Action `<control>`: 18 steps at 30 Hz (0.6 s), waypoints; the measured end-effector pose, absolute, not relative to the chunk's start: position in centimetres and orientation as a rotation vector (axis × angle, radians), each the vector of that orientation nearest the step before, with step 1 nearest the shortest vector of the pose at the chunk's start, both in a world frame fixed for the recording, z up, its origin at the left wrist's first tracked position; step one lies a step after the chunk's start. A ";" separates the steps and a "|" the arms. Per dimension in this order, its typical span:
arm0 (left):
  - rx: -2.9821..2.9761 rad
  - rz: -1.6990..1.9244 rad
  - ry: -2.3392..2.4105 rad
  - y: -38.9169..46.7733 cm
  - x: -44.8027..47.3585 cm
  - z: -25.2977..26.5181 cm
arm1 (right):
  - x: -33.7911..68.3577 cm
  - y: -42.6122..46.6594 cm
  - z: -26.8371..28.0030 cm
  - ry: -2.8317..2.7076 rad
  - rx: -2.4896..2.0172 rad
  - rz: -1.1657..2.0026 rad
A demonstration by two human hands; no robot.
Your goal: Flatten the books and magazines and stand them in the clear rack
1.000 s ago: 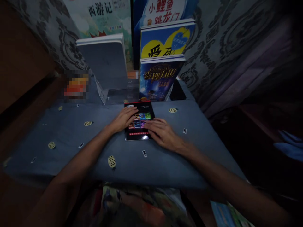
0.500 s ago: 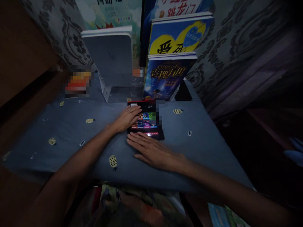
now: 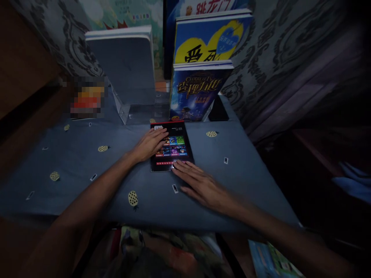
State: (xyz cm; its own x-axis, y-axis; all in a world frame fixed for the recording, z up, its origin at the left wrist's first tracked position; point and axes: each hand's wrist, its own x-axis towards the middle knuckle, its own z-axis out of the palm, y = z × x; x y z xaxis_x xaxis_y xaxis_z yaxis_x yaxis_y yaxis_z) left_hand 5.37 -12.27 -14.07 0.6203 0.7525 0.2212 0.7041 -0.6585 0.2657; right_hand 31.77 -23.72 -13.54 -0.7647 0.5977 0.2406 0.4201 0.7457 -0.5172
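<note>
A patterned wall (image 3: 284,50) stands behind a table spread with a blue-grey cloth (image 3: 240,166). Upright books (image 3: 197,90) line the back. In front, a black book (image 3: 174,153) lies flat. The left hand (image 3: 148,145) is open across its left side; the right hand (image 3: 203,186), also open, reaches over its lower edge. Neither grips anything. Steady left fingers and light, even right-hand pressure should suit the glossy cover.

the left hand (image 3: 150,144) hides part of the left side of the black book (image 3: 173,146), and the right hand (image 3: 204,187) covers its lower right corner; its small print is too tiny for me to read. the orange-red thing (image 3: 88,101) is a blocky blur. the green cover (image 3: 140,20) runs out of view up top, and the navy book (image 3: 198,90) hides the lower part of the yellow-heart book (image 3: 207,36).
</note>
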 end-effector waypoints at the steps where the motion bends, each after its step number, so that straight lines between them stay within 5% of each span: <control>1: 2.691 0.472 1.218 -12.3 5.4 -14.1 | 32.1 -23.8 -13.5 -2.537 -0.797 0.629; 18: 2.772 0.352 0.759 -15.4 8.4 -11.8 | 32.8 -23.8 -14.1 -2.445 -0.856 0.584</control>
State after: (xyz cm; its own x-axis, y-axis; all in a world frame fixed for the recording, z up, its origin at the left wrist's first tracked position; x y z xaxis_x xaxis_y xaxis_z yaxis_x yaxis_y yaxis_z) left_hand 8.44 -15.39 -11.83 0.8356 0.5238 0.1656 0.4644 -0.8345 0.2965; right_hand 32.84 -23.75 -14.10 -0.6882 0.6622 0.2965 0.4565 0.7129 -0.5324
